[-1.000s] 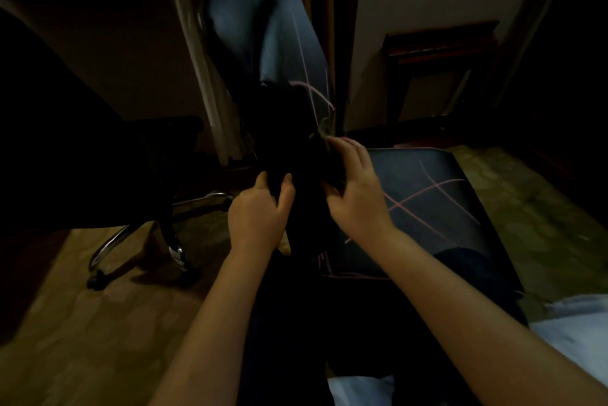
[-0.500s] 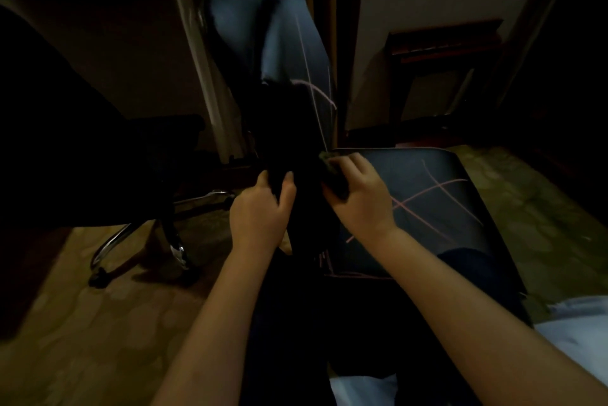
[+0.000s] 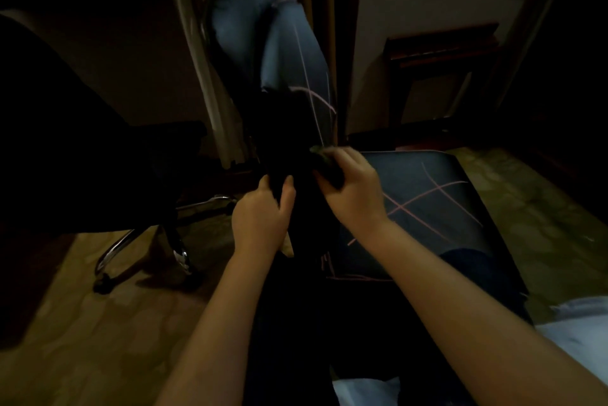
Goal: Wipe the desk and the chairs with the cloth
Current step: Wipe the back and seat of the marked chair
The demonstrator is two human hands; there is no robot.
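Note:
A dark office chair stands in front of me, its padded backrest [image 3: 283,43] rising at centre and its seat [image 3: 424,205] at right, both marked with pink lines. My right hand [image 3: 352,191] holds a dark cloth [image 3: 324,168] against the base of the backrest where it meets the seat. My left hand [image 3: 263,218] grips the dark edge of the chair just left of that spot. The room is dim, so the cloth shows only as a dark wad under the fingers.
A second black chair [image 3: 82,155] with a chrome wheeled base [image 3: 141,251] stands at left. Curtains [image 3: 204,76] hang behind the backrest. A dark wooden stand [image 3: 441,56] is against the wall at right. Patterned carpet [image 3: 82,323] covers the floor.
My right hand with the cloth has slid slightly down and to the right along the bottom of the backrest. My left hand has kept its grip in place.

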